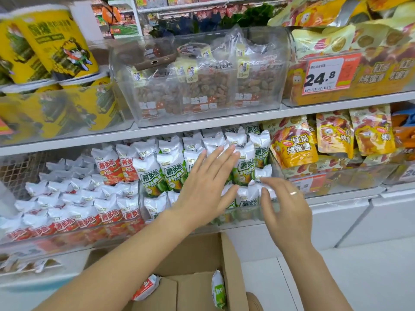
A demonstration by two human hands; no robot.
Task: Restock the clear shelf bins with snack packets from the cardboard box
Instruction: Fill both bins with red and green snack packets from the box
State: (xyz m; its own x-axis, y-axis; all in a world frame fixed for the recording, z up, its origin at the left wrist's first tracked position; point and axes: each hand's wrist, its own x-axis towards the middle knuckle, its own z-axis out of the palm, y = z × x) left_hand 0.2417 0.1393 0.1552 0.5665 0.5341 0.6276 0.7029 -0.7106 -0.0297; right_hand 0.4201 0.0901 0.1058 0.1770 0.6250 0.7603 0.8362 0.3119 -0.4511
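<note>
Green-and-white snack packets (173, 169) fill a clear bin (244, 215) on the lower shelf. My left hand (206, 187) lies flat with straight fingers against the upright green packets. My right hand (285, 205), wearing a ring, touches the front-row packets at the bin's right end with its fingers loosely bent. Below, the cardboard box (231, 265) stands open with one green packet (218, 289) and one red packet (146, 287) inside.
Red-and-white packets (74, 218) fill the bin to the left. Above sit a clear bin of nut bags (202, 86) with a phone on top, and yellow canisters (51, 43). Yellow sweet-potato bags (332, 135) stand to the right, by a 24.8 price tag (323, 75).
</note>
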